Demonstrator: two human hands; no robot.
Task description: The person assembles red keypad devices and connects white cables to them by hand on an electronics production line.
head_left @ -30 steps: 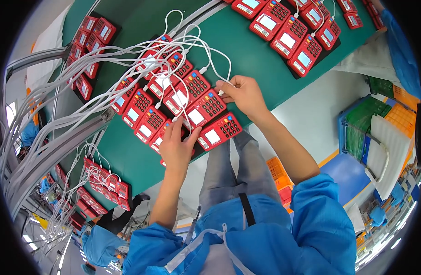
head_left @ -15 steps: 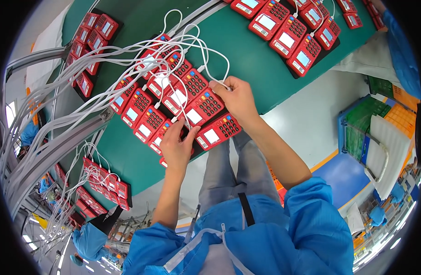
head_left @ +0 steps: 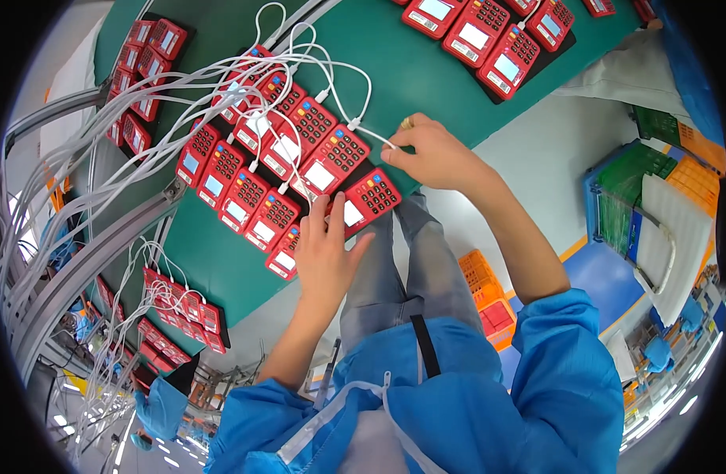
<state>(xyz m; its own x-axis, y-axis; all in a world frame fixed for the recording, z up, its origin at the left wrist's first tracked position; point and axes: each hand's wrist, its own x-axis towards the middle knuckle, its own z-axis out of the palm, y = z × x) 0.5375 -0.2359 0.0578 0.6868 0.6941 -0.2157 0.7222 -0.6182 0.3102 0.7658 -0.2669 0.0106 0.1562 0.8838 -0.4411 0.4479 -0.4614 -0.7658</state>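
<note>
I have the right hand (head_left: 443, 155) pinching a white cable (head_left: 378, 137) beside a red payment terminal (head_left: 337, 152) on the green tabletop (head_left: 414, 87), left hand (head_left: 327, 259) with fingers spread, and judge this cabling step calls for gentle slack

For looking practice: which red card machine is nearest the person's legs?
The machine between left hand and right hand; a dark gap parts it from its neighbour.

Factory — rows of red terminals (head_left: 341, 156)

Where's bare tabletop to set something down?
Bare green tabletop between the central red keypad terminals and upper-right red keypad terminals; also between the central and lower-left red keypad terminals. Crowded: the central group, under thin white cables.
</note>
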